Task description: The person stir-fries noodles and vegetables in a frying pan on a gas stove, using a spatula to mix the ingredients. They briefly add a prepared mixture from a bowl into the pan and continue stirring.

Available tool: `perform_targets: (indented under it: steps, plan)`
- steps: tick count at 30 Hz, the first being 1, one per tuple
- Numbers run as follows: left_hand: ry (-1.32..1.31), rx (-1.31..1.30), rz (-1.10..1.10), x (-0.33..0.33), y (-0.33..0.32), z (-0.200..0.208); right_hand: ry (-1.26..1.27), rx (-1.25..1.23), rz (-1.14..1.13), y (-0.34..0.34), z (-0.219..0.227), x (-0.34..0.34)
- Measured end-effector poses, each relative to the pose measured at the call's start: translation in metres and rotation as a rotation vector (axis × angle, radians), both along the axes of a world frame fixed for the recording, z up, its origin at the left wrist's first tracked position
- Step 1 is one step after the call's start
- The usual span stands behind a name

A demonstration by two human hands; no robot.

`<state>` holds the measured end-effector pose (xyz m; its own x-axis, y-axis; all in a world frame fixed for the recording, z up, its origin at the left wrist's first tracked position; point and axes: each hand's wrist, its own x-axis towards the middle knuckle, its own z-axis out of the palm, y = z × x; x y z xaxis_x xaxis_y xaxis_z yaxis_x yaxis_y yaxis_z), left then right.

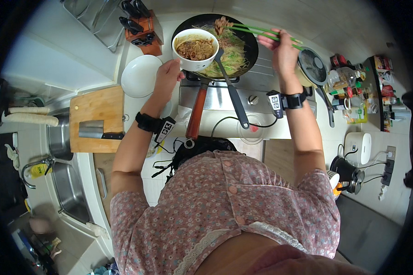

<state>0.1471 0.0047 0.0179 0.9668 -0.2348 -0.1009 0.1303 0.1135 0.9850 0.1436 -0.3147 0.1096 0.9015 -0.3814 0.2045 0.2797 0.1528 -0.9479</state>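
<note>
My left hand point(170, 73) is closed on the handle of a white bowl point(186, 63), tilted over the left side of a black wok point(251, 51). Brown cooked meat pieces point(196, 48) lie in the bowl. My right hand point(284, 48) grips a pair of green chopsticks point(257, 29). Their tips pinch a clump of meat point(222, 25) above the wok's far side. Pale shreds with green strips point(231, 52) fill the wok, some meat scattered among them. A dark grey spatula point(234, 98) rests on the wok beside its reddish-brown handle point(197, 107).
Left of the stove are a white plate point(135, 78), a knife block point(150, 27) and a cutting board point(96, 98) bearing a cleaver point(92, 129). A small lidded pan point(313, 66) stands right, near several bottles point(346, 75). A double sink point(71, 183) is far left.
</note>
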Motion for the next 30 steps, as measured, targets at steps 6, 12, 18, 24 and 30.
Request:
perform_targets:
  steps: [6,12,18,24,30]
  plan:
    - [-0.015,-0.290,-0.079,-0.005,0.009,-0.002,0.179,-0.413,0.053,0.004,-0.028,-0.002]
    - [0.024,-0.369,-0.055,-0.007,-0.014,0.007,-0.043,-0.332,-0.099,0.016,0.023,-0.028]
    - [-0.052,-0.210,-0.056,-0.017,-0.020,0.021,-0.281,-0.326,0.048,0.059,0.062,-0.073]
    - [-0.137,-0.068,-0.102,-0.034,-0.010,0.031,-0.377,-1.111,-0.123,0.096,0.055,-0.101]
    - [-0.067,-0.055,-0.173,-0.070,-0.003,0.044,-0.480,-1.272,-0.015,0.104,0.060,-0.162]
